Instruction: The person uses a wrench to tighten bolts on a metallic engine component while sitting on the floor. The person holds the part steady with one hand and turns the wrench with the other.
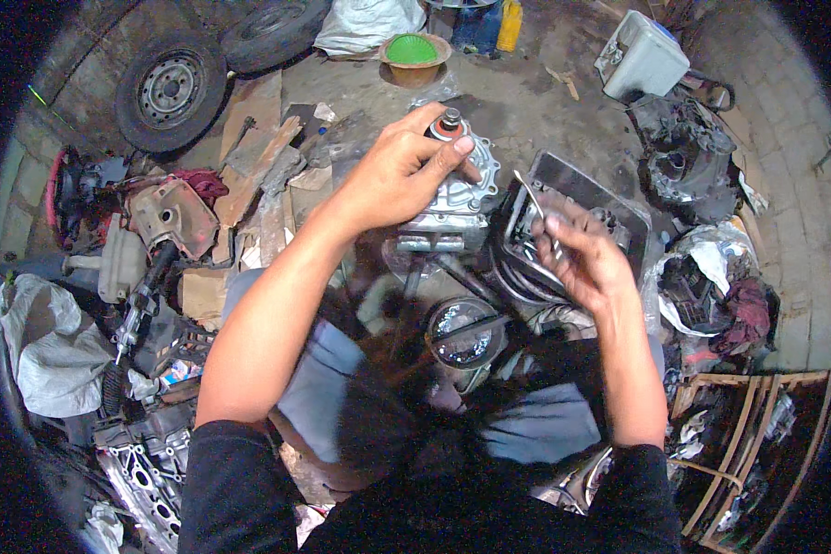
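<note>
My left hand [399,171] is closed round the upper part of a silver metal housing [457,196], its thumb lying across the side. A dark shaft end with a reddish ring [449,120] sticks up beside the fingers. The housing rests on a metal stand [429,244] in front of me. Right of it, my right hand [584,251], slightly blurred, pinches a thin metal rod [532,196] whose tip points up and left, apart from the housing. Below that hand lies a dark rectangular tray [572,174] with parts inside, partly hidden by the fingers.
A round container with a shiny surface [463,334] sits near my knees. Wheels [169,88] and a basin with a green bowl [415,57] stand farther off. Greasy parts [688,157] and a wooden rack [757,443] fill the right; an engine head [143,475] lies left.
</note>
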`<control>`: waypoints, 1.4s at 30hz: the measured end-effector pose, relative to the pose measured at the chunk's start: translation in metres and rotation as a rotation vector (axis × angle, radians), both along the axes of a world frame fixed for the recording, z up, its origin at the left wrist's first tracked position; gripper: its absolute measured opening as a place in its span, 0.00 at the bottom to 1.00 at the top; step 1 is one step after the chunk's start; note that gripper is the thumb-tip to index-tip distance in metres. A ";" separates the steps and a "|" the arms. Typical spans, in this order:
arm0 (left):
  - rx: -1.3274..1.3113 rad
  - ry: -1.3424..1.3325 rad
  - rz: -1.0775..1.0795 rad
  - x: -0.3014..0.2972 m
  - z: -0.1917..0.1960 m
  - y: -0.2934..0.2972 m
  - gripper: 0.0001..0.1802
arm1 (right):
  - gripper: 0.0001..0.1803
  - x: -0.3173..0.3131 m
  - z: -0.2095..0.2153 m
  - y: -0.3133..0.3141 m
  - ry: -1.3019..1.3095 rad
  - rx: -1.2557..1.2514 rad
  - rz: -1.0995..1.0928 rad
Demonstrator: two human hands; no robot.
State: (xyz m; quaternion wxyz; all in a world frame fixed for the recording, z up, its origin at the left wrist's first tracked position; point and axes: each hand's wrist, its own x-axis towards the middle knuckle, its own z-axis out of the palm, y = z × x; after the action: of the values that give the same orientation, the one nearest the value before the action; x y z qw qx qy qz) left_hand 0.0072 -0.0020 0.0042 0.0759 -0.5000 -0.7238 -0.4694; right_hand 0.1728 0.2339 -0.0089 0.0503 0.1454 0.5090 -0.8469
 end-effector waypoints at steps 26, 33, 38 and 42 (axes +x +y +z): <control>0.011 -0.115 0.010 -0.004 0.000 -0.003 0.39 | 0.13 -0.009 0.005 -0.108 -0.060 -0.214 0.078; -0.077 -0.181 -0.057 -0.007 0.002 -0.010 0.38 | 0.13 0.004 0.007 -0.073 -0.133 0.029 0.100; -0.079 -0.150 -0.040 -0.006 0.002 -0.006 0.38 | 0.11 0.002 -0.013 -0.046 -0.040 0.322 -0.096; -0.075 -0.171 -0.040 -0.006 0.000 -0.007 0.37 | 0.11 -0.018 -0.006 -0.033 -0.050 0.325 -0.171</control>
State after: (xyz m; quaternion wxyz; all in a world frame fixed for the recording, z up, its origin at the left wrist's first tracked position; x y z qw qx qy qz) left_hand 0.0011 -0.0094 0.0040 -0.0145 -0.4749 -0.7346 -0.4844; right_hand 0.1547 0.2013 -0.0149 -0.0332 0.2154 0.6235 -0.7508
